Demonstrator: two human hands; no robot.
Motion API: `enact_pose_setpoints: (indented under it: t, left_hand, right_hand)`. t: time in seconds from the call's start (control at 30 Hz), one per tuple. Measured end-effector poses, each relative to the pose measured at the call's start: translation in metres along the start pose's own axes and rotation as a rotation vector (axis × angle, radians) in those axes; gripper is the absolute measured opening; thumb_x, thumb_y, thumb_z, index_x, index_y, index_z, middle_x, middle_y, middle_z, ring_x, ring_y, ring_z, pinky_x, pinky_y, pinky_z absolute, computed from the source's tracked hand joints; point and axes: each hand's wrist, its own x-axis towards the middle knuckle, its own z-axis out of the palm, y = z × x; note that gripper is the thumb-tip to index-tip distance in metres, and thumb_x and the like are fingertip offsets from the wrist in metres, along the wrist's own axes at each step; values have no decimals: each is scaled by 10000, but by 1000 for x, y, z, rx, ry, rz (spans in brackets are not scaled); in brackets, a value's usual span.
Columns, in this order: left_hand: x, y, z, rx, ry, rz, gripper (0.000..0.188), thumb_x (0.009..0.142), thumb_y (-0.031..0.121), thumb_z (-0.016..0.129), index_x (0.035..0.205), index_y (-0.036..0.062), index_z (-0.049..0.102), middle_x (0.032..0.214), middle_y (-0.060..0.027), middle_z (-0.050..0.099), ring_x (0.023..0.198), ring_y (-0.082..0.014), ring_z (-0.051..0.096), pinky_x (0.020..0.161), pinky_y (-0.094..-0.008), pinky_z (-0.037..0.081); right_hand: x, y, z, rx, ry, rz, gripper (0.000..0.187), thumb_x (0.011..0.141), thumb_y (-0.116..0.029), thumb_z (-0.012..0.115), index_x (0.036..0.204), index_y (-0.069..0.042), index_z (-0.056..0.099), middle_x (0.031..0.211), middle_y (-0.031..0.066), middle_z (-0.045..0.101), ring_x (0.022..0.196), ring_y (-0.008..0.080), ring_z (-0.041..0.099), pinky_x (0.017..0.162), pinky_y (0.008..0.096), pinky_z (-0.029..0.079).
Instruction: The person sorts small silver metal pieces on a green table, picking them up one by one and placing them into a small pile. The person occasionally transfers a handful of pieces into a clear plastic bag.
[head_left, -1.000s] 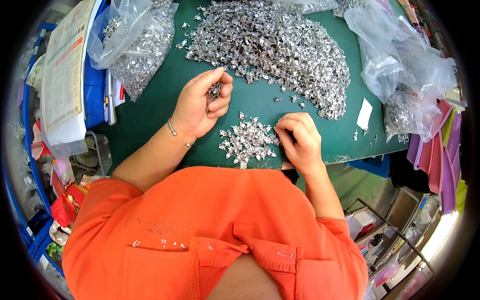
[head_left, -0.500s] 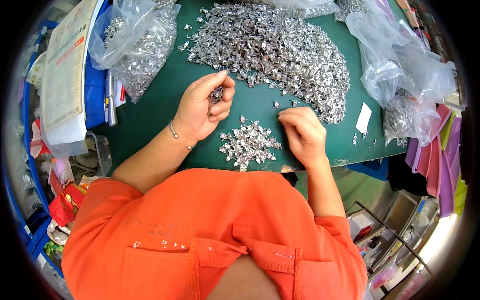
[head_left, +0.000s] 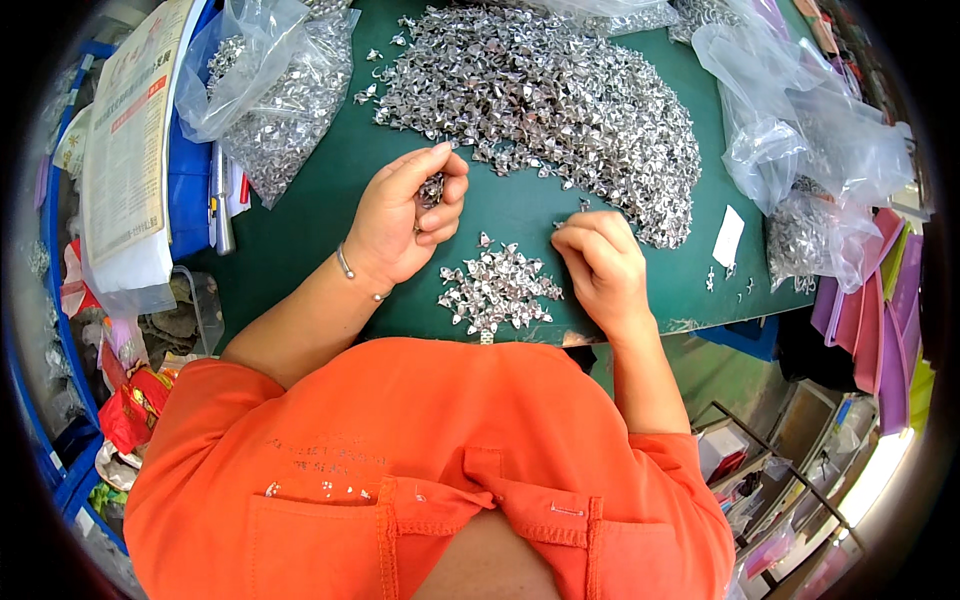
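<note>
My left hand (head_left: 412,212) is curled, palm turned inward, around several small silvery metal pieces (head_left: 431,190) that show between its fingers. Another bit of metal seems to sit at its thumb tip. My right hand (head_left: 603,265) pinches a small silvery metal piece (head_left: 559,225) between thumb and forefinger, low over the green table. Between my hands and closer to me lies a small pile of the same shiny pieces (head_left: 497,286). Beyond both hands spreads a large heap of pieces (head_left: 540,95); they look like little winged clips, but their exact kind cannot be made out.
The green table (head_left: 330,215) bears a clear plastic bag of metal pieces (head_left: 290,120) at the left. More bags (head_left: 800,235) and a white paper slip (head_left: 728,236) are at the right. A blue bin (head_left: 192,190) with papers stands at the left edge.
A loose piece that lay by my right fingertips has left the table and is now in their pinch. My right hand has shifted slightly left; my left hand stays put.
</note>
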Motion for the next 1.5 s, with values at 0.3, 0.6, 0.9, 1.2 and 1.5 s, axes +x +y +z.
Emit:
enact_pose_setpoints:
  t: [0.3, 0.6, 0.9, 1.2, 1.5]
  left_hand:
    - [1, -1, -2, -1, -18, 8, 296, 1073, 272, 452, 973, 49, 618, 782, -16, 538, 507, -49, 388, 416, -194, 287]
    - [1, -1, -4, -3, -14, 11, 295, 1075, 269, 450, 983, 51, 626, 785, -23, 532, 509, -55, 387, 412, -198, 288]
    - [1, 0, -4, -7, -24, 6, 299, 1079, 274, 443, 983, 54, 622, 788, -23, 533, 509, -54, 385, 414, -196, 286]
    - [1, 0, -3, -12, -18, 5, 295, 1078, 271, 444, 981, 48, 612, 790, -21, 529, 512, -54, 382, 415, -197, 284]
    - [1, 0, -3, -6, -8, 3, 292, 1073, 275, 457, 985, 50, 621, 787, -21, 531, 513, -53, 384, 416, -195, 283]
  right_hand:
    - [-10, -11, 7, -7, 168, 255, 172, 803, 84, 701, 930, -23, 655, 923, 121, 687, 859, 299, 659, 783, 379, 533]
    - [-3, -17, 3, -38, 170, 40, 210, 806, 92, 657, 994, 2, 678, 1028, 155, 689, 950, 334, 648, 849, 405, 519]
    - [-3, 0, -2, -81, 289, 249, 272, 798, 149, 599, 1017, 7, 675, 967, 160, 690, 901, 334, 660, 830, 401, 531]
    - [-2, -1, 10, -90, 169, 47, 221, 746, 98, 702, 911, -43, 666, 871, 90, 686, 810, 285, 653, 721, 378, 501]
    - [4, -5, 0, -135, 180, 210, 236, 774, 89, 689, 984, -16, 671, 933, 141, 694, 854, 323, 656, 770, 396, 523]
